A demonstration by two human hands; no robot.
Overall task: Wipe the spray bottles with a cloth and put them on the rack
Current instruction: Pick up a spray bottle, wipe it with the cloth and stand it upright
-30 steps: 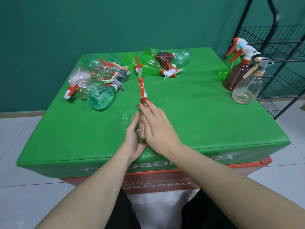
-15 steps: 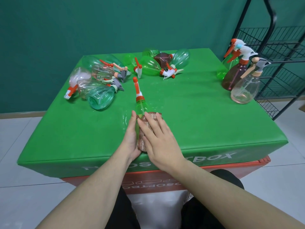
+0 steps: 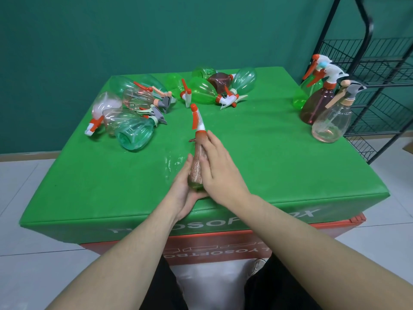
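Your left hand (image 3: 186, 187) cups the clear green spray bottle (image 3: 196, 184), long axis running away from you, orange-and-white nozzle (image 3: 196, 119) farthest; right hand's (image 3: 220, 168) straight fingers press the brownish cloth (image 3: 199, 163) around it.

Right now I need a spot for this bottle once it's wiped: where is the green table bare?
Bare: the wide strip right of the right hand, up to the three upright bottles at the far right edge, and the near left corner of the table. Crowded: the far left pile and far middle cluster.
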